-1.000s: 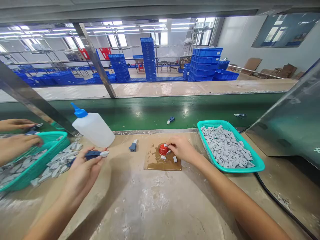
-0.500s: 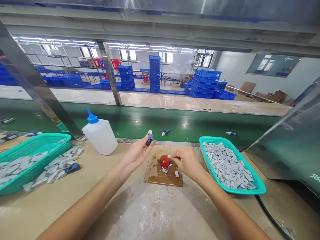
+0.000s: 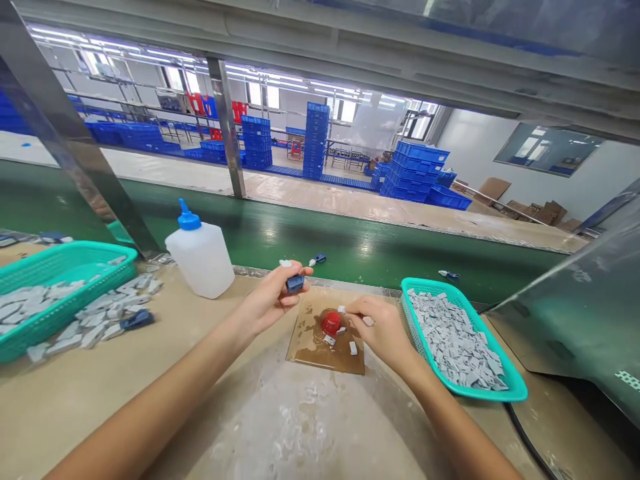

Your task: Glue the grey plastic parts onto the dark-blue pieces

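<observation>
My left hand (image 3: 270, 299) grips a dark blue plastic part (image 3: 295, 284) with a white end (image 3: 285, 263), the fingers wrapped round it. In my right hand (image 3: 383, 327), a small white plastic piece (image 3: 341, 309) is pinched at the fingertips, just above and right of a red cup-shaped piece (image 3: 331, 323). That red piece stands on a wet brown board (image 3: 310, 353). Several more small white pieces (image 3: 353, 348) lie on the board around it. A second small white bit (image 3: 369, 321) shows against my right fingers; whether they hold it I cannot tell.
A green basket (image 3: 520, 393) of small white pieces stands at right, another green basket (image 3: 113, 263) at left beside loose grey-white pieces (image 3: 95, 327). A white bottle (image 3: 203, 260) with blue nozzle stands behind my left hand. Beyond runs a green belt (image 3: 270, 233) carrying similar blue-and-white parts (image 3: 318, 259).
My left hand has turned the blue part so another face shows. My right hand stays near the red piece with the white piece. The belt's parts have shifted left, and my view has tilted.
</observation>
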`<state>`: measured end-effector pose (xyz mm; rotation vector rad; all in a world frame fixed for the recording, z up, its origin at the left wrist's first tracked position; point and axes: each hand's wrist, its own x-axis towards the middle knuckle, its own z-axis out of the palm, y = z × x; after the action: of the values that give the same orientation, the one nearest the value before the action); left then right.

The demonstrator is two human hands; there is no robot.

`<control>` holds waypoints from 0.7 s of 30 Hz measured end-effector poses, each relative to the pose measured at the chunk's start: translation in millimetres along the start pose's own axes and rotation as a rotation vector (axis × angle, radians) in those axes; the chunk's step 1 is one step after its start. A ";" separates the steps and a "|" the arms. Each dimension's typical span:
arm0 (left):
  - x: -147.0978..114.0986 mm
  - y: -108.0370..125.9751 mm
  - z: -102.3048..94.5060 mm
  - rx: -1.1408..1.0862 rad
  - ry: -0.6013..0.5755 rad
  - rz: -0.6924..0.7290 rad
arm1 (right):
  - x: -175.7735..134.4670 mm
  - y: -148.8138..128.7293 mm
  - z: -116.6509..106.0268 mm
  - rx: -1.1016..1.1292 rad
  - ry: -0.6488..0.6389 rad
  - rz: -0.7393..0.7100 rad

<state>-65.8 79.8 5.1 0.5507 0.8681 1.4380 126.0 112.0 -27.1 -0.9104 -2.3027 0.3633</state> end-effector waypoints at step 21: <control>-16.2 -25.4 12.9 0.430 -0.217 -0.026 | -2.9 -18.8 -18.4 0.470 0.249 0.135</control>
<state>-38.7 63.8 -4.2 0.9954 1.0086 1.1428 129.8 96.9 -5.8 -0.8160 -1.8220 0.7656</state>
